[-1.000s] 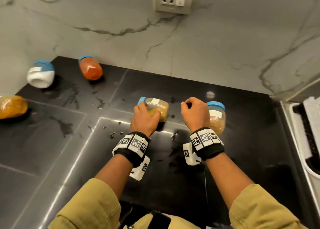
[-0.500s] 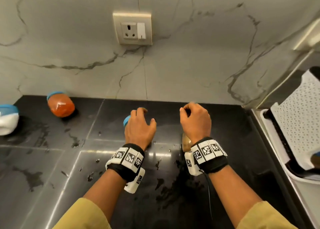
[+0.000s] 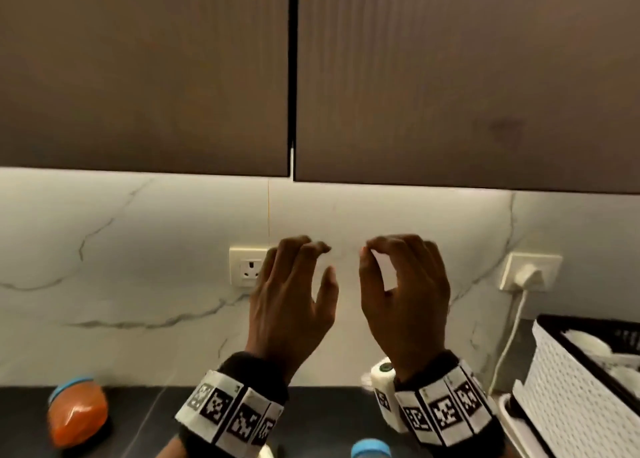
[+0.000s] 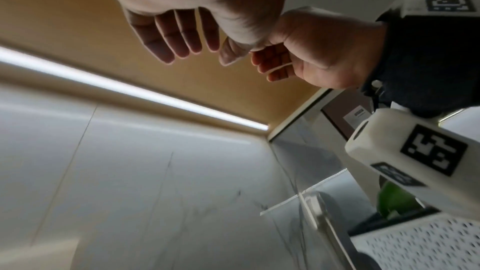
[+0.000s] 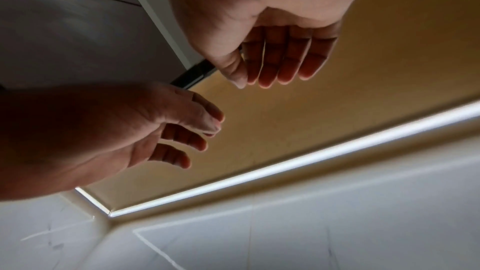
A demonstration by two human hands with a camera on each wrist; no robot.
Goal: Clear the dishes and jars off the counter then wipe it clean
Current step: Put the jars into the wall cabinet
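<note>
Both hands are raised in front of the marble backsplash, just below two shut brown cabinet doors (image 3: pixel 450 76). My left hand (image 3: pixel 323 260) holds nothing, its fingers loosely curled; the left wrist view shows the same bare left hand (image 4: pixel 197 48). My right hand (image 3: pixel 372 260) is also bare, as the right wrist view of the right hand (image 5: pixel 259 73) confirms. An orange jar with a blue lid (image 3: pixel 76 416) lies on its side on the black counter (image 3: pixel 329 419) at lower left. A blue jar lid (image 3: pixel 370 449) peeks in at the bottom edge.
A white perforated basket (image 3: pixel 571 405) with white items stands at the right. A wall socket (image 3: pixel 247 267) sits behind my left hand, and a plugged socket with a cord (image 3: pixel 526 274) is at right. A lit strip runs under the cabinets (image 5: pixel 311 157).
Both hands have left the two jars on the counter and risen to just under the cabinets. The view has tilted up from the counter to the cabinet doors.
</note>
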